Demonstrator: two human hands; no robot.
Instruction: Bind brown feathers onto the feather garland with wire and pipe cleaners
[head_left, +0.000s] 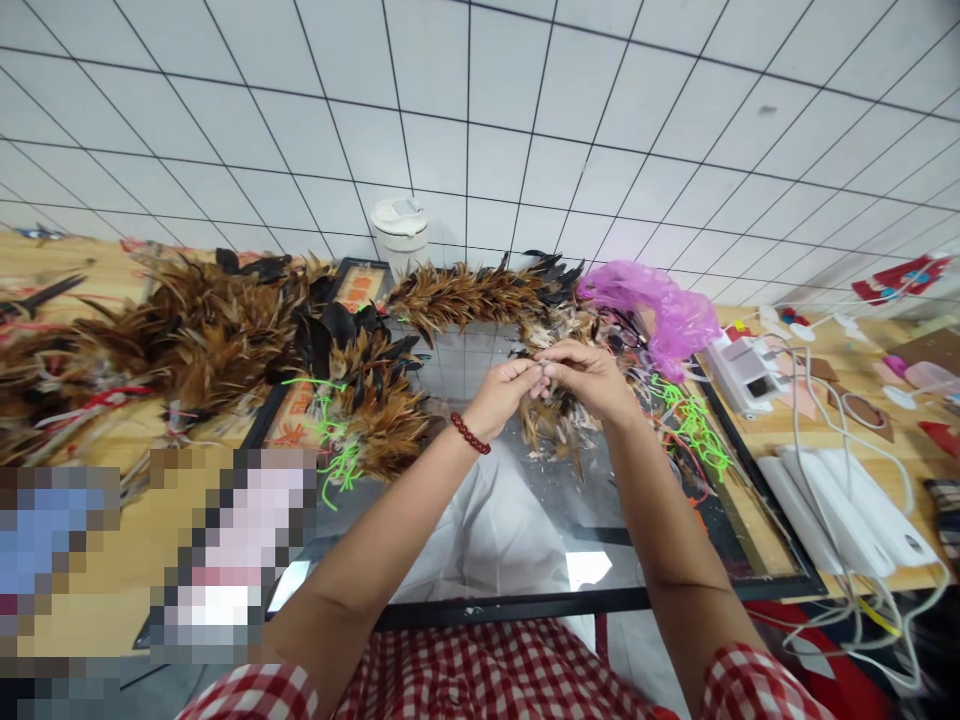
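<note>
My left hand point(512, 388), with a beaded bracelet point(470, 434) at its wrist, is closed in a pinch. Its fingertips meet those of my right hand point(585, 378), which is also pinched. Whatever is between the fingers is too small to make out. Just below and behind my right hand lies a loose heap of brown and pale feathers point(551, 425). Beyond both hands stretches a long bundle of brown and black feathers point(469, 297). To the left, another feather bundle point(382, 420) sits beside bright green ties point(339, 455).
A glass panel with a dark frame point(517, 606) lies under my arms. At the right are a pink plastic bag point(660, 305), green strings point(694, 425), a white power strip point(746, 370) and white boxes with cables point(855, 500). A lidded cup point(401, 232) stands by the tiled wall.
</note>
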